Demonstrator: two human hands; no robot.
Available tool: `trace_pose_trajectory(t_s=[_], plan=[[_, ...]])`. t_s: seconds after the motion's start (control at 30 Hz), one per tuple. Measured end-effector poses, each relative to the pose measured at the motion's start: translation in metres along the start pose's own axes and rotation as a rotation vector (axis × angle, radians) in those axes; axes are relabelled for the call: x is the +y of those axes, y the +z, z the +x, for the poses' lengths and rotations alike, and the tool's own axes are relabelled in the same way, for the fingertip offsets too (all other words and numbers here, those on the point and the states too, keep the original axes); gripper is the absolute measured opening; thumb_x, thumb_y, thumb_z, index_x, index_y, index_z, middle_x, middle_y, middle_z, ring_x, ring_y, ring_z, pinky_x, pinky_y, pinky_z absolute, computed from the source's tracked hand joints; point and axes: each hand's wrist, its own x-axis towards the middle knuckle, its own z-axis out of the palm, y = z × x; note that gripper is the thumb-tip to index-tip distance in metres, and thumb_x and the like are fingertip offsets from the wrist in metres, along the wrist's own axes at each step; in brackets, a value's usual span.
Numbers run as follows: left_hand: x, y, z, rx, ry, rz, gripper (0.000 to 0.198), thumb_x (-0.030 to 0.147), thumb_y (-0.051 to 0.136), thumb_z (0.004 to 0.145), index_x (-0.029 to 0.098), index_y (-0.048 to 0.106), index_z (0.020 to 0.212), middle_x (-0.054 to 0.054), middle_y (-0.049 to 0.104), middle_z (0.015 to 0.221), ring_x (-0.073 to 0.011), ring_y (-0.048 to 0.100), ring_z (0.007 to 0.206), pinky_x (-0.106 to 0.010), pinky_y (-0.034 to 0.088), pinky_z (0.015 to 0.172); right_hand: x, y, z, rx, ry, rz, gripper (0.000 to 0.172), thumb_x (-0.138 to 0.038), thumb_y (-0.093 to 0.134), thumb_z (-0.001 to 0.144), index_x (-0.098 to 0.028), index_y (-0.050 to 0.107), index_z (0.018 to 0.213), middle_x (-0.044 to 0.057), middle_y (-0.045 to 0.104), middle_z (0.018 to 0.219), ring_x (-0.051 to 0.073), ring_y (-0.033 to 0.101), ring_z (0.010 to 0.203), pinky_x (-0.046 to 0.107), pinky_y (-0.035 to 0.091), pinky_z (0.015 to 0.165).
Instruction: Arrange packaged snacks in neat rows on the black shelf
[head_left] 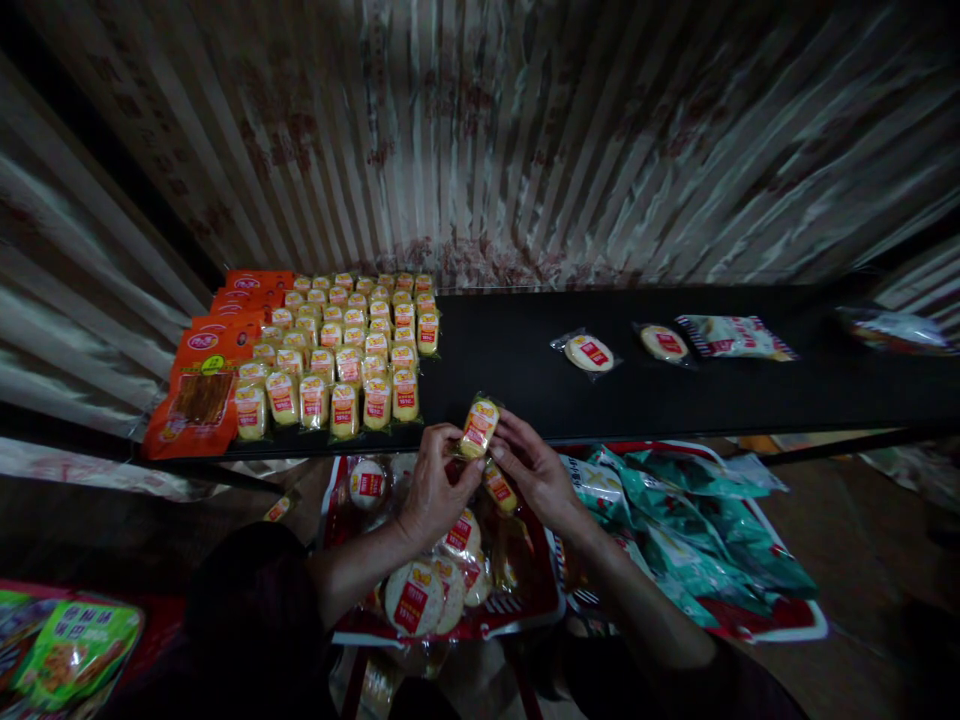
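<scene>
**Both hands grasp one small packet at the counter edge**

In the middle of the frame, the left hand (435, 487) and the right hand (537, 470) grasp the same yellow packet (480, 426) with their fingertips, one hand on each side. The packet is tilted and is just above the front edge of the black counter (525, 390).

A second packet (499, 489) is just below it, touching the right hand's fingers; I cannot tell if it is gripped.

On the left part of the counter, rows of packets (352, 345) of the same kind lie close together, with orange bags (206, 385) beside them at the far left. To the right on the counter lie two round cakes (589, 353), well apart from the rows.

Under the hands a red bag (540, 590) contains more round cakes. Green bags (690, 540) lie at the lower right.
</scene>
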Motion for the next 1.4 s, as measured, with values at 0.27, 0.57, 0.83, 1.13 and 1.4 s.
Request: trace_pose_trajectory(t_s=[0.27, 0.57, 0.83, 1.13, 1.4], plan=[[0.003, -0.002, 0.001, -0.037, 0.102, 0.045, 0.026, 0.019, 0.049, 0.086, 0.020, 0.044, 0.111, -0.009, 0.046, 0.113, -0.0198, 0.052, 0.105, -0.037, 0.048, 0.092, 0.003, 0.002, 0.003, 0.024, -0.010, 0.003, 0.062, -0.038, 0.071, 0.076, -0.029, 0.046, 0.132, 0.006, 0.057, 0.130, 0.023, 0.056, 0.117, 0.043, 0.042, 0.104], [0.003, -0.003, 0.001, -0.034, 0.134, 0.154, 0.032, 0.011, 0.045, 0.083, 0.021, 0.049, 0.114, -0.009, 0.048, 0.114, -0.0217, 0.050, 0.111, -0.041, 0.045, 0.097, 0.008, 0.001, 0.007, 0.071, -0.021, -0.016, 0.065, -0.038, 0.070, 0.076, -0.031, 0.042, 0.135, 0.005, 0.055, 0.129, 0.023, 0.055, 0.115, 0.043, 0.043, 0.102], [0.009, -0.006, 0.000, -0.056, 0.156, 0.206, 0.040, 0.010, 0.042, 0.084, 0.021, 0.049, 0.122, -0.009, 0.048, 0.117, -0.0203, 0.051, 0.110, -0.039, 0.044, 0.099, 0.007, 0.005, 0.011, 0.137, -0.049, -0.004, 0.046, -0.039, 0.073, 0.074, -0.028, 0.053, 0.113, 0.006, 0.063, 0.118, 0.023, 0.060, 0.107, 0.043, 0.046, 0.097], [0.008, -0.005, 0.000, -0.104, 0.181, 0.287, 0.054, 0.010, 0.041, 0.084, 0.023, 0.038, 0.136, -0.010, 0.044, 0.125, -0.0213, 0.046, 0.118, -0.040, 0.041, 0.104, 0.002, 0.006, 0.011, 0.091, -0.043, -0.037, 0.044, -0.045, 0.070, 0.075, -0.027, 0.058, 0.113, 0.004, 0.066, 0.116, 0.024, 0.059, 0.110, 0.043, 0.043, 0.101], [0.006, 0.001, 0.004, -0.097, 0.174, 0.321, 0.062, 0.007, 0.040, 0.082, 0.026, 0.033, 0.141, -0.008, 0.045, 0.117, -0.0203, 0.049, 0.111, -0.037, 0.044, 0.099, 0.004, 0.005, 0.017, 0.150, -0.029, -0.006, 0.046, -0.043, 0.073, 0.072, -0.028, 0.060, 0.114, 0.005, 0.066, 0.115, 0.024, 0.059, 0.108, 0.043, 0.044, 0.099]])
